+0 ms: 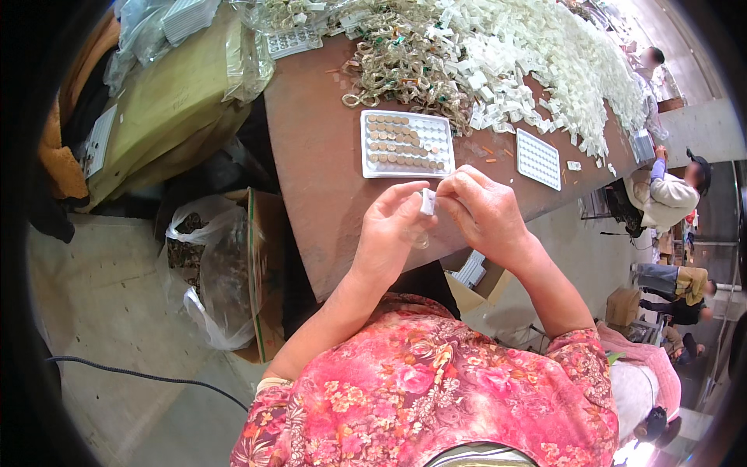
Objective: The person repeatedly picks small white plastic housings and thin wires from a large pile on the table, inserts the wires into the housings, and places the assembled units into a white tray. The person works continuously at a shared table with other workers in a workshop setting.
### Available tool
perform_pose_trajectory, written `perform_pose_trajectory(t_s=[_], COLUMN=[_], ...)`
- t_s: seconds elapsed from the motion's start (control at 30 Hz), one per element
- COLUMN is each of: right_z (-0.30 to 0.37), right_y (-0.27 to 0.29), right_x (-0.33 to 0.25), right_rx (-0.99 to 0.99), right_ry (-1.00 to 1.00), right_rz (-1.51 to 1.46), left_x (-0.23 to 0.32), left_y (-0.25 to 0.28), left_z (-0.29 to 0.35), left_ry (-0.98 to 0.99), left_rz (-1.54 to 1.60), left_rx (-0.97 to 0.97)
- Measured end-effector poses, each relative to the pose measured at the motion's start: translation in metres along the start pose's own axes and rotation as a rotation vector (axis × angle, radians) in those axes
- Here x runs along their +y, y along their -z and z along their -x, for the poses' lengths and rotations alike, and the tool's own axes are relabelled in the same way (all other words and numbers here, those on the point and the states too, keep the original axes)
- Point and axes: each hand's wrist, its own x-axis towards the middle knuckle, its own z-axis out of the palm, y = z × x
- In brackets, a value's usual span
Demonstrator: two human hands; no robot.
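Note:
Above the table's near edge my two hands meet at a small white rectangular plastic piece (pixel 427 202). My left hand (pixel 387 232) pinches this piece between thumb and fingers. A clear, loop-like strip (pixel 420 240) hangs just below those fingers. Close against the piece's right side, my right hand (pixel 484 208) has its fingertips pinched together; what they hold is too small to make out. Just beyond the hands lies a white tray (pixel 432 128), its cups partly filled with rows of brown round discs (pixel 387 146). Another white tray (pixel 538 159) with bare cups lies to the right.
White plastic pieces (pixel 537 70) and brownish translucent loops (pixel 405 70) heap across the brown table (pixel 311 148). A cardboard box (pixel 268 272) with a plastic bag stands left, another box (pixel 492 289) beneath the table. Several people (pixel 673 194) are at the right. A black cable (pixel 156 364) crosses the floor.

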Motion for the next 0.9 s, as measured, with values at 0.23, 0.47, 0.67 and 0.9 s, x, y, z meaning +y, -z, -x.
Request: perform_pose_trajectory(t_s=[0.23,0.47,0.67,0.9], right_z=[0.011,0.013,0.039,0.073], right_y=[-0.023,-0.024,-0.001,-0.014], right_x=[0.005,0.003,0.012,0.006], right_rx=[0.105,0.165,0.455,0.494], right_ry=[0.017,-0.008,-0.317,-0.415], right_rz=[0.011,-0.089,-0.337,-0.377], left_x=[-0.004,-0.002,0.082,0.185], left_y=[0.006,0.005,-0.029,-0.051], left_z=[0.002,0.003,0.004,-0.135], left_ry=[-0.020,0.050,-1.220,-1.380], left_rz=[-0.017,0.028,-1.551,-2.227], left_rx=[-0.021,-0.007,-0.633,0.341])
